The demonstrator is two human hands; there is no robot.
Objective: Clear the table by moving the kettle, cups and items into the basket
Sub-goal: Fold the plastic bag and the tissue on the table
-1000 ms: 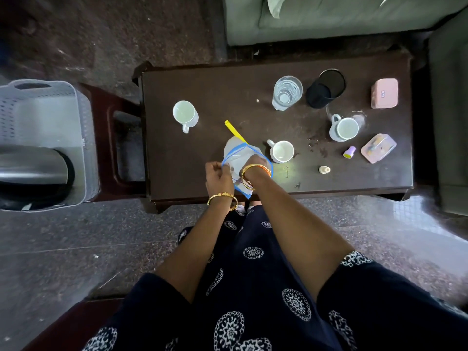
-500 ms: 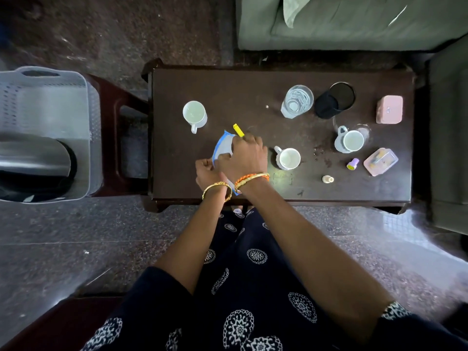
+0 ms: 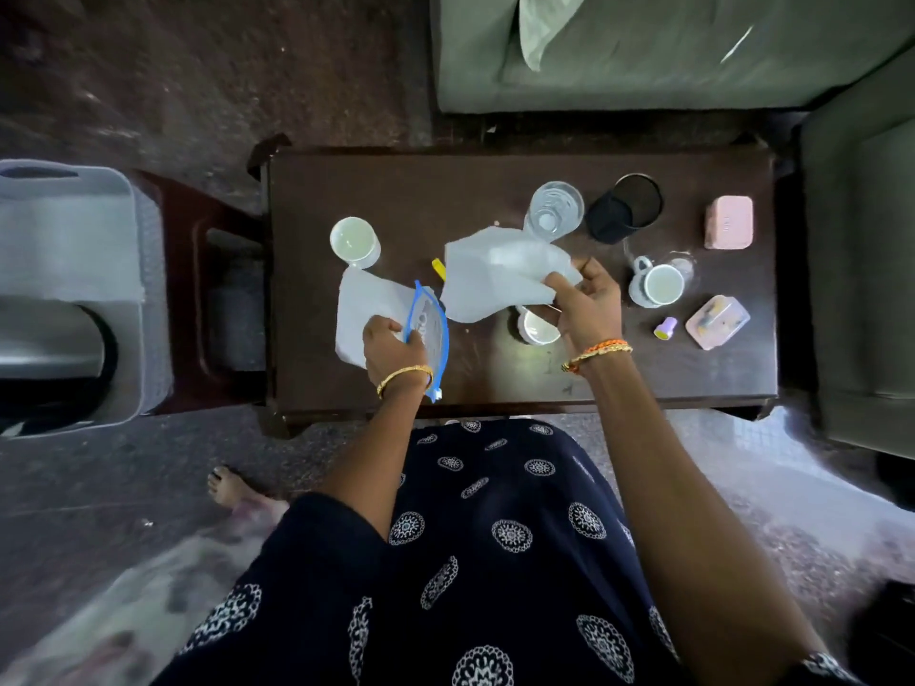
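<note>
My left hand (image 3: pixel 391 346) grips a clear blue-rimmed zip pouch (image 3: pixel 430 329) together with a white paper sheet (image 3: pixel 364 309) over the table's front left. Held up by my right hand (image 3: pixel 584 299), a second white sheet (image 3: pixel 500 272) hangs above the table (image 3: pixel 495 378) and partly hides a white cup (image 3: pixel 537 329). Another white cup (image 3: pixel 354 240) stands at the left and a third (image 3: pixel 658 284) at the right. A steel kettle (image 3: pixel 49 339) lies in the white basket (image 3: pixel 64 230) on the far left.
A drinking glass (image 3: pixel 554 210), a black mesh holder (image 3: pixel 626 207), a pink box (image 3: pixel 729 229), a pink-lidded container (image 3: pixel 718 321) and a small purple cap (image 3: pixel 665 328) stand on the table. A yellow item (image 3: pixel 438 268) peeks from under the sheet. A sofa (image 3: pixel 643 52) lies behind.
My right hand has pulled a white sheet away from the pouch and lifted it to the right. My left hand has shifted left with the pouch and the other sheet.
</note>
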